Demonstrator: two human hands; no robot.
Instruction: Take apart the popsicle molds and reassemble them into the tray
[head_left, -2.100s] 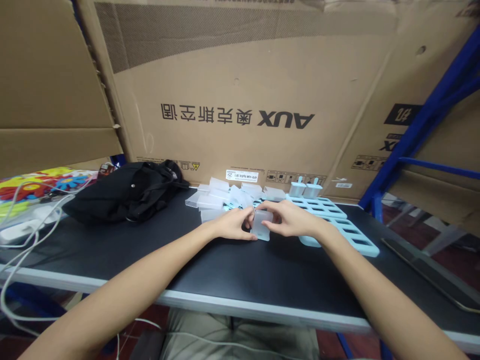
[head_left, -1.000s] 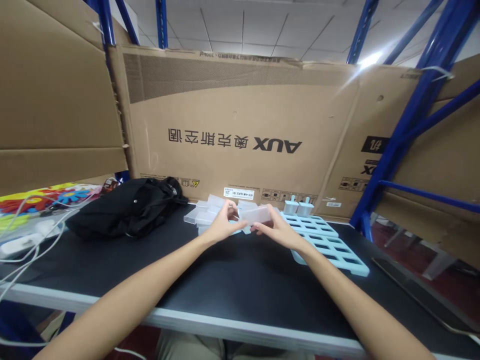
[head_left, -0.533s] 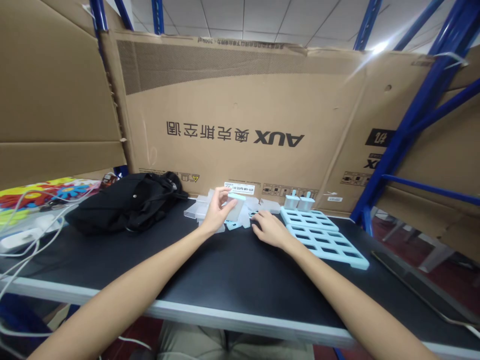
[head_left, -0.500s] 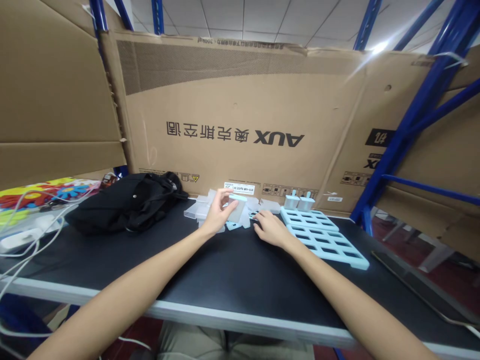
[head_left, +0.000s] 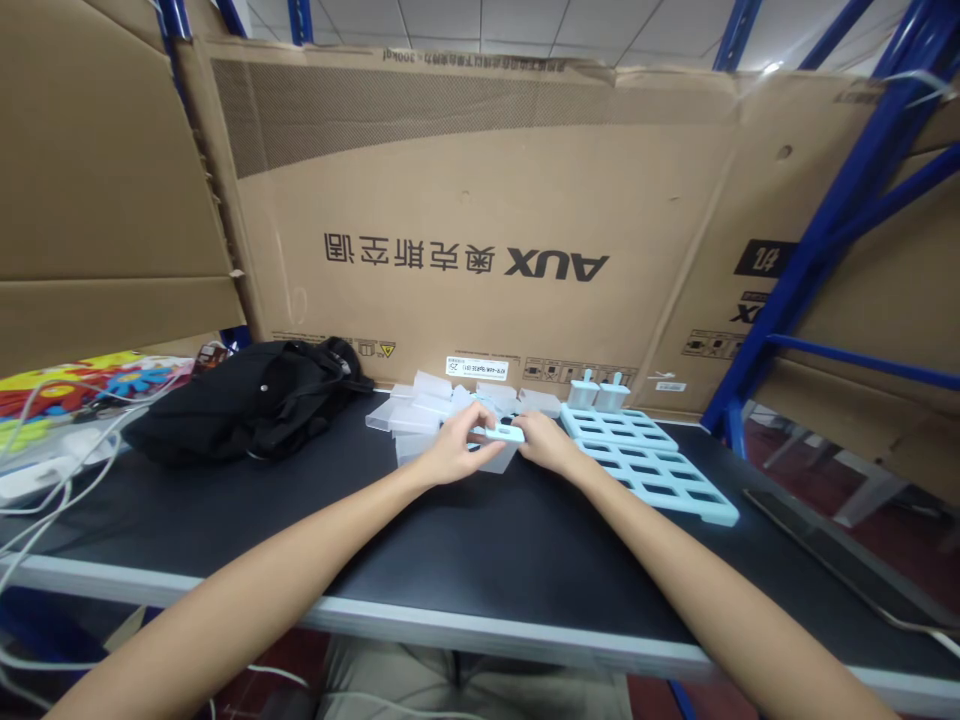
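Observation:
My left hand [head_left: 463,443] pinches a popsicle mold [head_left: 507,433]. Its light-blue top with a slot faces up, and its translucent body hangs below. Close by the mold's right end is my right hand [head_left: 545,440], fingers curled together; what they hold, if anything, is hidden. Behind both hands lies a pile of translucent mold cups [head_left: 420,413] with some light-blue pieces among them. To the right, a light-blue mold rack [head_left: 660,480] with rectangular openings rests on the table. Two molds with handles [head_left: 583,393] stand upright at its far end.
A black bag [head_left: 240,400] sits on the left of the black tabletop [head_left: 420,560]. White cables and a power strip [head_left: 45,480] lie at the far left. A cardboard wall [head_left: 450,200] closes the back. A dark flat panel [head_left: 840,560] is at the right edge.
My left hand has moved right and slightly down, tipping the mold so its slotted top shows. My right hand has drawn its fingers in beside the mold's end.

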